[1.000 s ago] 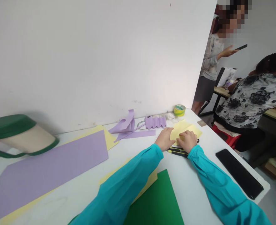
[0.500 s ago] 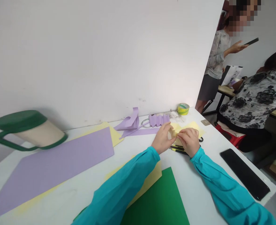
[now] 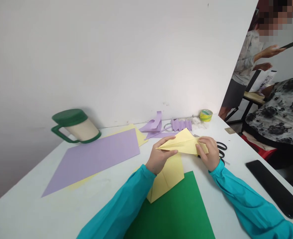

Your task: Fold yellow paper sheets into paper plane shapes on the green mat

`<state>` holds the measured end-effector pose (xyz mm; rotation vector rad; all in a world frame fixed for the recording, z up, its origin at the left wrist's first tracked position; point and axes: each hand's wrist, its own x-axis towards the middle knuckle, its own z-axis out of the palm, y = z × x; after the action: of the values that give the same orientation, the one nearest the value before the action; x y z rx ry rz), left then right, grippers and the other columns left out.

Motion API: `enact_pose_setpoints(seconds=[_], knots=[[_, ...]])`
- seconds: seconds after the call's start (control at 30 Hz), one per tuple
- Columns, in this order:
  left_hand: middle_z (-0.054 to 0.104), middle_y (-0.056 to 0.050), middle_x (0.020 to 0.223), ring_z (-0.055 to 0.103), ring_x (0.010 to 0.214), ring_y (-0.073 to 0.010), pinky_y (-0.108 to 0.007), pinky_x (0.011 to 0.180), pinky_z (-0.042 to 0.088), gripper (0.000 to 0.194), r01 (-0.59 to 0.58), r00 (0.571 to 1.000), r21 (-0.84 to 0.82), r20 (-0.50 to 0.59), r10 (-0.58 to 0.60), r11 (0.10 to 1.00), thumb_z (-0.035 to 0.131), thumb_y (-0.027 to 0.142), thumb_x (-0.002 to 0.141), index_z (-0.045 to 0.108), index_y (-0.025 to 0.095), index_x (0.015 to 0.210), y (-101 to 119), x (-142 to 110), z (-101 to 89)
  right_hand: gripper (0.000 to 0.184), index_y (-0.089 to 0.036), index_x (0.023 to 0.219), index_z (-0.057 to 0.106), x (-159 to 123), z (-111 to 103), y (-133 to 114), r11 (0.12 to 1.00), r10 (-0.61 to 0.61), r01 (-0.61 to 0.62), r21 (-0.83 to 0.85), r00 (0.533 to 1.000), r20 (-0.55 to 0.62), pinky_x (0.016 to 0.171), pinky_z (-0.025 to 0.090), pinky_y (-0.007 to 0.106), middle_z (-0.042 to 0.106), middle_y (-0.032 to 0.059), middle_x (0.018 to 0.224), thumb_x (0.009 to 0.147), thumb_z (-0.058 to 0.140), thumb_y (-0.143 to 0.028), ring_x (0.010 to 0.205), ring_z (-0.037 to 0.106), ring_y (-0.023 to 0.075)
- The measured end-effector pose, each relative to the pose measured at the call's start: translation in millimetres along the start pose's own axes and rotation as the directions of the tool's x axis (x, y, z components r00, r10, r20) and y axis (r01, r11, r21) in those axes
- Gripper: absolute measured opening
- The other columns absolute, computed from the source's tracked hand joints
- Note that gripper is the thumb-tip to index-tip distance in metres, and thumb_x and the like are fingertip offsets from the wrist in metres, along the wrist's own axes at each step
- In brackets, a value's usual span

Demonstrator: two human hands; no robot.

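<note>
A folded piece of yellow paper [image 3: 182, 141] is held up between my two hands over the table. My left hand [image 3: 158, 155] grips its pointed left end between thumb and fingers. At its right end, my right hand [image 3: 209, 153] pinches the paper with bent fingers. Scissors with black handles [image 3: 221, 146] lie behind my right hand, partly hidden. Below my hands lies another creased yellow sheet [image 3: 167, 177], overlapping a green sheet [image 3: 178, 207].
A green-lidded beige jug [image 3: 78, 127] stands at the back left by a purple sheet [image 3: 99, 154]. Purple strips [image 3: 151, 126], pleated purple paper [image 3: 181, 125] and a tape roll [image 3: 206, 115] lie along the wall. A black case [image 3: 274, 187] lies right. Two people are beyond the table.
The yellow paper has been turned and now shows a broad folded face. My left hand has moved left along it, opening wider. The view has swung left.
</note>
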<state>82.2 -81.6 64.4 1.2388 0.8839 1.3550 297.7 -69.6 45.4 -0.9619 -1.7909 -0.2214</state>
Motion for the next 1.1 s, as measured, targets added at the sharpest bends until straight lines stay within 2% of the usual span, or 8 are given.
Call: enact_pose_setpoints(seconds=[0.13,0.2,0.37,0.53,0.63,0.73,0.9,1.1], knots=[[0.069,-0.009,0.108,0.065,0.098,-0.0289,-0.037,0.081,0.054,0.051,-0.008,1.000,0.034,0.023,0.007,0.999,0.085,0.026,0.056,0.069,0.019,0.104,3.3,-7.1,-7.1,0.051,-0.019,0.127,0.048,6.2,-6.4,-14.0,0.979,-0.197,0.204,-0.011,0.954,0.224,0.097,0.038,0.049,0.051,0.0172,0.131,0.085,0.061,-0.042,0.122,0.047,0.0310],[0.069,-0.009,0.108,0.064,0.100,-0.0287,-0.037,0.082,0.054,0.049,-0.032,0.999,0.079,0.043,0.029,0.996,0.085,0.026,0.057,0.070,0.019,0.104,5.8,-7.1,-10.7,0.057,-0.019,0.131,0.045,11.0,-7.9,-17.2,0.970,-0.233,0.242,0.005,0.929,0.286,0.097,0.038,0.049,0.049,0.0175,0.135,0.084,0.062,-0.046,0.124,0.045,0.0313],[0.072,-0.009,0.099,0.066,0.093,-0.0275,-0.038,0.081,0.054,0.041,-0.078,0.994,0.100,0.082,0.070,0.992,0.084,0.028,0.060,0.073,0.019,0.098,17.0,-2.7,-23.4,0.038,-0.020,0.121,0.053,27.8,-4.2,-21.1,0.965,-0.248,0.220,0.142,0.941,0.229,0.082,0.046,0.040,0.064,0.0125,0.110,0.087,0.062,-0.033,0.099,0.058,0.0242],[0.071,-0.009,0.091,0.064,0.091,-0.0255,-0.037,0.080,0.054,0.025,-0.193,0.981,0.195,0.053,0.186,0.962,0.081,0.030,0.065,0.076,0.018,0.087,35.5,1.9,-34.5,0.017,-0.019,0.099,0.064,45.5,1.8,-32.6,0.964,-0.211,0.178,0.200,0.964,0.160,0.070,0.043,0.035,0.069,0.0068,0.086,0.085,0.064,-0.028,0.079,0.058,0.0205],[0.068,-0.008,0.092,0.060,0.095,-0.0241,-0.033,0.081,0.051,0.018,-0.244,0.970,0.222,0.052,0.238,0.944,0.078,0.029,0.068,0.076,0.018,0.082,42.8,4.0,-39.2,0.016,-0.018,0.094,0.065,49.7,0.8,-35.5,0.965,-0.209,0.175,0.195,0.963,0.172,0.066,0.041,0.033,0.068,0.0062,0.079,0.086,0.064,-0.031,0.072,0.058,0.0185],[0.068,-0.008,0.093,0.061,0.090,-0.0228,-0.032,0.079,0.051,0.016,-0.191,0.981,0.156,0.041,0.187,0.969,0.077,0.031,0.070,0.076,0.017,0.078,45.4,4.2,-41.0,0.023,-0.016,0.085,0.067,50.1,-2.5,-35.1,0.971,-0.195,0.167,0.169,0.966,0.169,0.061,0.039,0.031,0.065,0.0052,0.068,0.085,0.064,-0.039,0.064,0.055,0.0168],[0.069,-0.007,0.078,0.062,0.072,-0.0186,-0.029,0.065,0.052,0.023,-0.074,0.997,-0.022,-0.026,0.074,0.997,0.081,0.034,0.064,0.075,0.015,0.074,47.8,1.1,-37.9,0.035,-0.018,0.072,0.067,51.9,-8.4,-39.9,0.953,-0.066,-0.017,0.302,0.963,0.262,0.057,0.040,0.028,0.065,0.0028,0.062,0.082,0.063,-0.050,0.057,0.055,0.0136],[0.069,-0.006,0.067,0.066,0.069,-0.0220,-0.034,0.066,0.057,0.023,-0.057,0.992,-0.172,-0.123,0.036,0.984,0.081,0.033,0.061,0.073,0.013,0.070,53.5,0.8,-36.2,0.034,-0.018,0.066,0.067,53.1,-11.3,-44.3,0.875,0.158,-0.339,0.346,0.875,0.457,0.051,0.041,0.024,0.065,0.0012,0.059,0.084,0.060,-0.047,0.053,0.056,0.0127]])
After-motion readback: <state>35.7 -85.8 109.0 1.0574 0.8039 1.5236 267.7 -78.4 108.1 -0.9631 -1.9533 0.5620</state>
